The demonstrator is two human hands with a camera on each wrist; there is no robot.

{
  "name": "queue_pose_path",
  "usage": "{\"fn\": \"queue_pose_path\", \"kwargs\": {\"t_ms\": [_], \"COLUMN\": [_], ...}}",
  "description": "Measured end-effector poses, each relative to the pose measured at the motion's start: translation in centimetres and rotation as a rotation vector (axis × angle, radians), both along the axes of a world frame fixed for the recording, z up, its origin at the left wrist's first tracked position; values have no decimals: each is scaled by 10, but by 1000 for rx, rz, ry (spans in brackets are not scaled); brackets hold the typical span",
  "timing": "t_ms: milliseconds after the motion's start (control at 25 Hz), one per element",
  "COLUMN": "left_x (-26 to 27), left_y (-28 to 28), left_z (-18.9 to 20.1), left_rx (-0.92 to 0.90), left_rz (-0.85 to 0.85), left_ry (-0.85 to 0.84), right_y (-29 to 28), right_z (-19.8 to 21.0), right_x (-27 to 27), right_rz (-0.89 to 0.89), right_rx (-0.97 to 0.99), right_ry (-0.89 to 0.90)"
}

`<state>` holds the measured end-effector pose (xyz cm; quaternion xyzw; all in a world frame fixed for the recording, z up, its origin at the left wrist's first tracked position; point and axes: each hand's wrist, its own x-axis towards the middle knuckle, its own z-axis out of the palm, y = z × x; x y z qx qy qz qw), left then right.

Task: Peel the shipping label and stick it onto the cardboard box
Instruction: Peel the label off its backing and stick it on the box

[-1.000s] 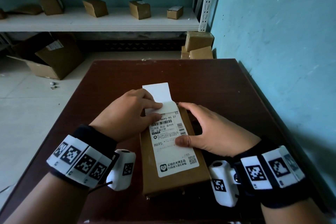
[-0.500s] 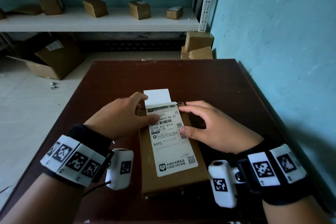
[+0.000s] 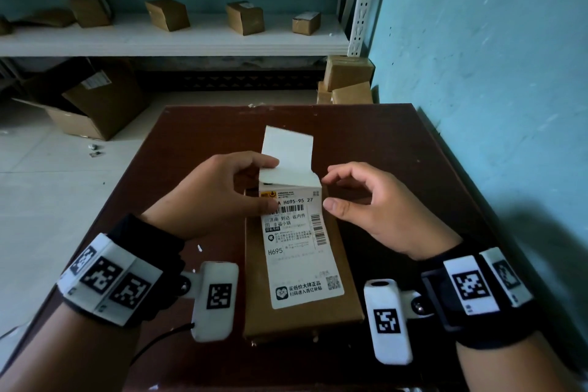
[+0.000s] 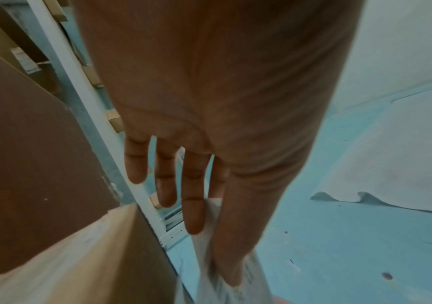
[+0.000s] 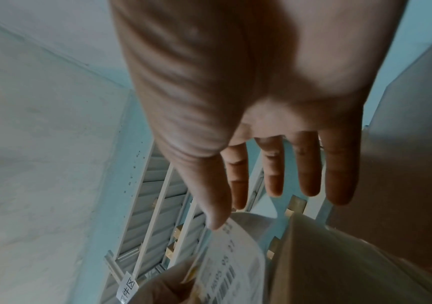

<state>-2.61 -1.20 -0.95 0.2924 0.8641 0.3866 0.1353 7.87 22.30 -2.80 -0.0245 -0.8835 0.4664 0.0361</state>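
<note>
A flat cardboard box (image 3: 296, 318) lies lengthwise on the dark brown table (image 3: 381, 153). The white printed shipping label (image 3: 299, 251) lies along its top, its lower part flat on the cardboard. The label's far end is lifted, and a blank white backing strip (image 3: 288, 149) stands up above it. My left hand (image 3: 269, 183) pinches that lifted end between thumb and fingers; the left wrist view shows white paper (image 4: 209, 257) caught between them. My right hand (image 3: 329, 190) hovers at the label's upper right edge, fingers loosely curved and holding nothing. Its thumb tip (image 5: 216, 225) sits just at the curled label (image 5: 233, 257).
A teal wall (image 3: 493, 105) runs close along the table's right side. Beyond the table, a white shelf (image 3: 175, 41) carries several small cardboard boxes. A large open carton (image 3: 92, 105) lies on the pale floor at left, and stacked boxes (image 3: 348, 79) stand by the shelf post.
My left hand has raised the label's far end and backing strip off the box. My right hand has lifted off the label and drawn back to its right edge.
</note>
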Motion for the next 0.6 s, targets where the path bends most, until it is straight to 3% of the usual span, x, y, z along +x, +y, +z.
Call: {"fn": "queue_pose_path", "kwargs": {"t_ms": [360, 600], "left_x": [16, 17], "left_y": [1, -1], "left_z": [16, 19], "left_rx": [50, 87], "left_rz": [-109, -202], "left_ry": [-28, -41], "right_y": [-6, -13], "right_z": [5, 9], "right_x": [2, 5], "right_rz": [83, 133], "right_rx": [-13, -42], "right_ry": [102, 73]}}
